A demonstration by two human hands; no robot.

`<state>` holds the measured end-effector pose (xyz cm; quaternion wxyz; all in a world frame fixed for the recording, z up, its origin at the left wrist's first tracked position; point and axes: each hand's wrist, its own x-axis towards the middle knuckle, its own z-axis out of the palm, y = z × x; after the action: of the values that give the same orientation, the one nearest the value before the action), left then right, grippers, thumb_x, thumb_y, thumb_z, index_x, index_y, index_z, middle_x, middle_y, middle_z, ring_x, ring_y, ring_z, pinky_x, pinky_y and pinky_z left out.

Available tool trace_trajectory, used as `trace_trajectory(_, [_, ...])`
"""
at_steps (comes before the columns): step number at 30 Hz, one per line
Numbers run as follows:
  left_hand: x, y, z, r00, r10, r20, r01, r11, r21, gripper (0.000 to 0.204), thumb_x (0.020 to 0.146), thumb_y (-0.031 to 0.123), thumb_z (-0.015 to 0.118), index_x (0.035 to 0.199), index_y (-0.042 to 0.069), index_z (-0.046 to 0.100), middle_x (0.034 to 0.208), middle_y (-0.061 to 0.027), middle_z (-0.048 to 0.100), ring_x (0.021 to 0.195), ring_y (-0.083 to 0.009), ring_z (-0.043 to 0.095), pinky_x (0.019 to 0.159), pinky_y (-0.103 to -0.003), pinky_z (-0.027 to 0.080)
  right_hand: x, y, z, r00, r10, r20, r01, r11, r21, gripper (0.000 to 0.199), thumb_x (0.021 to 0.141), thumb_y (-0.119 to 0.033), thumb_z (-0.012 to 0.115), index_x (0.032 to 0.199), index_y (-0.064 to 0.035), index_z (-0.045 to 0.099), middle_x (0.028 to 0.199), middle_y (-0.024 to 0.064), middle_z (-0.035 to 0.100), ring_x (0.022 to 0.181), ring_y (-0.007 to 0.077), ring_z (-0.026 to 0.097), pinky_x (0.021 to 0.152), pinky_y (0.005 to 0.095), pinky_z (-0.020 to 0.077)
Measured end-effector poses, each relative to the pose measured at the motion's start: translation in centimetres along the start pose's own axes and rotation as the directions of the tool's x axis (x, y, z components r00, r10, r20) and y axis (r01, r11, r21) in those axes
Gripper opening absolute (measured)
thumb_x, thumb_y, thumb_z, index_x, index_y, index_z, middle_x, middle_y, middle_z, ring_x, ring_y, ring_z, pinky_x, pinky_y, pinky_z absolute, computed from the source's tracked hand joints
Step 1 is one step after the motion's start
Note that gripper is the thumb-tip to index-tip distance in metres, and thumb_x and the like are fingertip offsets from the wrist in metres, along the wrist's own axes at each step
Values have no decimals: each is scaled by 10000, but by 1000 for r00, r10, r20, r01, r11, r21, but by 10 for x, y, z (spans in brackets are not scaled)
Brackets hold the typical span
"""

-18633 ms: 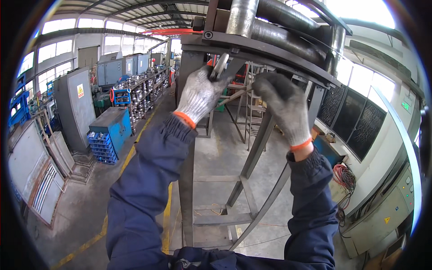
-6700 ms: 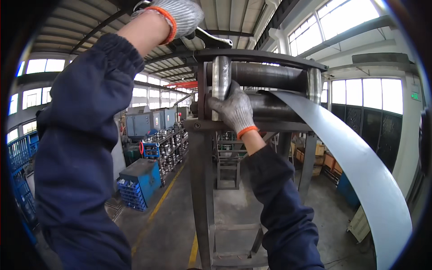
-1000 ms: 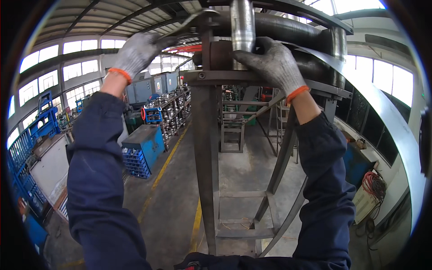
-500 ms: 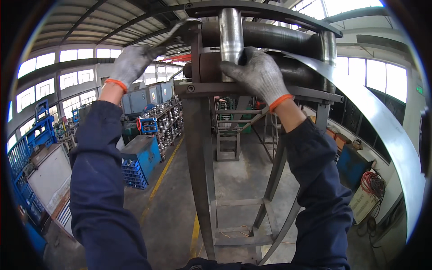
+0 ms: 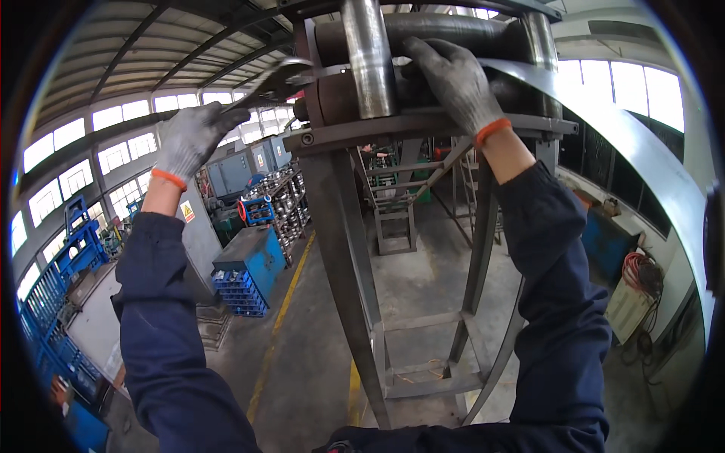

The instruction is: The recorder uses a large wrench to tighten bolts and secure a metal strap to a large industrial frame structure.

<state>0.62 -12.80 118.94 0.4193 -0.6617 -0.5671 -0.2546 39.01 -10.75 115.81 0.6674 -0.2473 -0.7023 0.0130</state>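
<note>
My left hand (image 5: 195, 136), in a grey glove with an orange cuff, is closed around a metal wrench (image 5: 281, 77). The wrench's head is up beside the left end of a roller frame (image 5: 430, 124); whether it touches anything there I cannot tell. My right hand (image 5: 457, 87), gloved alike, lies with fingers stretched over the dark horizontal rollers (image 5: 445, 34), just right of a shiny upright roller (image 5: 368, 57). A long bright metal strip (image 5: 604, 124) runs from the right rim into the gap between the rollers, close by this hand. Part of the strip is hidden behind the hand.
Steel legs (image 5: 340, 249) with crossbars carry the frame. A second upright roller (image 5: 541, 53) stands at its right end. On the left are a blue cabinet (image 5: 253, 253), blue crates (image 5: 240, 293) and shelves of metal parts (image 5: 291, 200). Coiled red cable (image 5: 642, 272) hangs at right.
The left hand and wrench have moved down and left. My right hand has slid right, off the upright roller, with its fingers now laid higher. The whole view has shifted slightly.
</note>
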Motion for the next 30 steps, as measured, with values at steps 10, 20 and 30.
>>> trace_trajectory(10, [20,16,17,996,51,-76,-59,992,-112,843,887,828,460,1144,81,757,801,-160,738,824,-364,731,752,-468,552,4,10,-9,990,-9,144,32,986,-161,628,952,-531,636,1293,-4,661,1205,189,718,1129,253,694,1032,366,526])
trace_trajectory(20, [40,56,6,978,-77,-196,-23,886,-463,883,933,811,374,1072,27,754,953,-251,718,926,-413,694,834,-512,528,7,9,-2,976,10,219,66,939,-337,749,755,-624,763,1111,34,740,954,234,753,914,312,751,875,405,599])
trace_trajectory(30, [49,39,9,982,-132,-136,67,914,-400,889,895,826,452,1026,1,755,816,-201,705,850,-346,707,820,-466,535,0,2,-2,974,-17,225,86,948,-305,687,839,-539,707,1198,47,692,1015,223,751,899,295,756,872,397,601])
